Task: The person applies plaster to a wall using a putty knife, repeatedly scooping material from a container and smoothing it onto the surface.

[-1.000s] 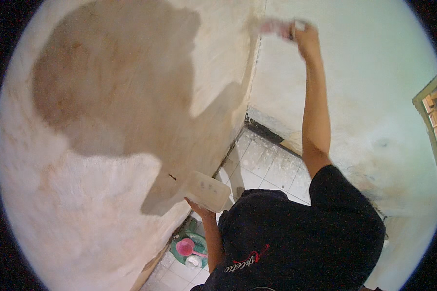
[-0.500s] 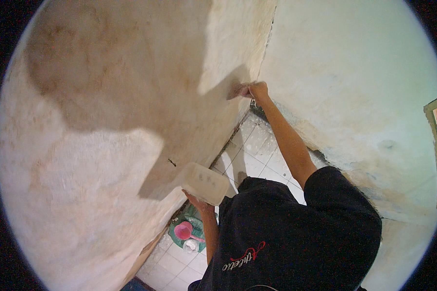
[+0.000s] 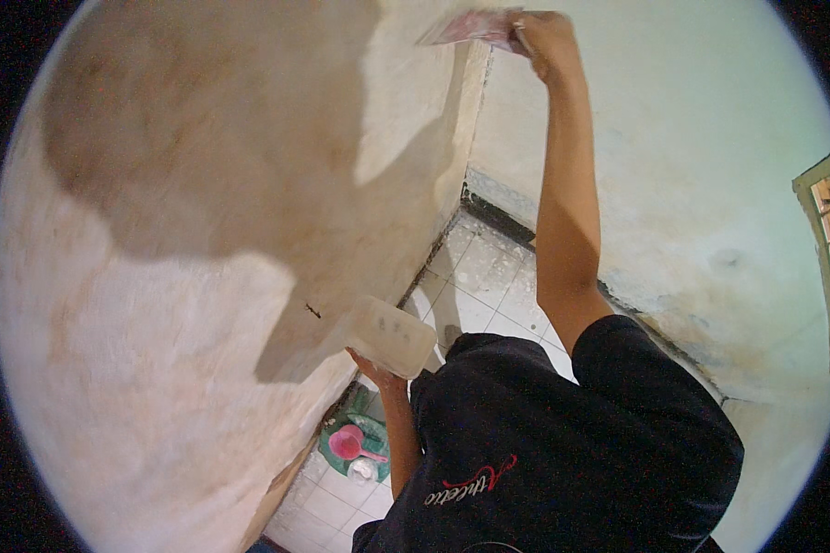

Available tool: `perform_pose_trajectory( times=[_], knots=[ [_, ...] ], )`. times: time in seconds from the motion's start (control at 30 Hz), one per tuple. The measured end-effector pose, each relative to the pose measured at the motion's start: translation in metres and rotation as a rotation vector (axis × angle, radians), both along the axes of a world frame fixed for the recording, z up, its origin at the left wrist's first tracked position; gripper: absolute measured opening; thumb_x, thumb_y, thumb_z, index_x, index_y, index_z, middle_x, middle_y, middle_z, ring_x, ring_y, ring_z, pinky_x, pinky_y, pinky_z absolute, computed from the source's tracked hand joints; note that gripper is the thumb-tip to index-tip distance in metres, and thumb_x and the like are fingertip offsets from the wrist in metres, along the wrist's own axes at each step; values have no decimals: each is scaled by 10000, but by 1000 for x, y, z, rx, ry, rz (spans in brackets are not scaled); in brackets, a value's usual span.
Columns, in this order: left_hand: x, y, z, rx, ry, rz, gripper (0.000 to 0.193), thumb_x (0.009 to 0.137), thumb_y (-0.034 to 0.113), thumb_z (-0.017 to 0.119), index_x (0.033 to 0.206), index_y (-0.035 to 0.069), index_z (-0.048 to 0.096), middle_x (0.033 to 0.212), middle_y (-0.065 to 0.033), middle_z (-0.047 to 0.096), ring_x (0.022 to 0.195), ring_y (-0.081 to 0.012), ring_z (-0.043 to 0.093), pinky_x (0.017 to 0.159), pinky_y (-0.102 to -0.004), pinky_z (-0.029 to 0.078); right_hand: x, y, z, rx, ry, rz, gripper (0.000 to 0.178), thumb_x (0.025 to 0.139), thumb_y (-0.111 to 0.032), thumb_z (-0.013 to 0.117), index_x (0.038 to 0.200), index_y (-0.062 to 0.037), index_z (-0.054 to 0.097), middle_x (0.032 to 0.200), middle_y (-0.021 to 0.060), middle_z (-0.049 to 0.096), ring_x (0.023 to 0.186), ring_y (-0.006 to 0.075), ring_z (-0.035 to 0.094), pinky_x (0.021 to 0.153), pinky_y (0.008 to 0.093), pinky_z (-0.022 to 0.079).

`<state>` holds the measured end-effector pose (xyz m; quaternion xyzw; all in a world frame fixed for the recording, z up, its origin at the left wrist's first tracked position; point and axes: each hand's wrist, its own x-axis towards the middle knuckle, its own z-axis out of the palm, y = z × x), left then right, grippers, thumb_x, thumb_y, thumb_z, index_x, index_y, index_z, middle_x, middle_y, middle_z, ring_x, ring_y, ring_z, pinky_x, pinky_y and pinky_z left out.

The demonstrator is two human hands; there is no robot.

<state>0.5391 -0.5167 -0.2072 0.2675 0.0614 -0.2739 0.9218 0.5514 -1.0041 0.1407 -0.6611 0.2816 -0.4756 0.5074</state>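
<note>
High in the corner, my right hand (image 3: 546,44) is closed around a flat, reddish, pale-smeared scraper (image 3: 472,28). The scraper's edge lies at the left wall (image 3: 249,120), and motion blurs it a little. Low on the left, my left hand (image 3: 375,370) grips a whitish rectangular plastic container (image 3: 389,339) from beneath and beside. A few dark marks show on the container's face; its contents cannot be made out. My right arm stretches far up, while the left stays bent near my body.
A pink dipper (image 3: 346,442) rests on a green basin or lid (image 3: 369,429) on the white tiled floor (image 3: 327,502), beside a small white lump (image 3: 361,471). The stained right wall (image 3: 682,166) meets the left one in a corner. A framed opening (image 3: 819,249) is at far right.
My right hand has swept upward along the corner with the scraper, and the arm has straightened up. The left hand and container have shifted up only slightly.
</note>
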Motion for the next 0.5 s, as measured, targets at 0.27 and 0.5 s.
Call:
perform_pose_trajectory(
  times=[0.27, 0.5],
  knots=[
    [-10, 8, 8, -99, 18, 7, 626, 971, 568, 252, 1407, 128, 346, 1435, -77, 390, 1286, -285, 398, 1102, -476, 294, -16, -51, -208, -32, 395, -58, 150, 730, -99, 642, 714, 49, 659, 612, 68, 606, 570, 148, 586, 498, 302, 455],
    [-11, 42, -9, 706, -660, 16, 641, 964, 581, 263, 1424, 140, 325, 1439, -86, 389, 1302, -301, 384, 1092, -521, 292, 80, -48, -353, 26, 603, -197, 369, 723, -332, 678, 630, 22, 638, 668, 205, 651, 656, 317, 672, 594, 407, 522]
  ],
)
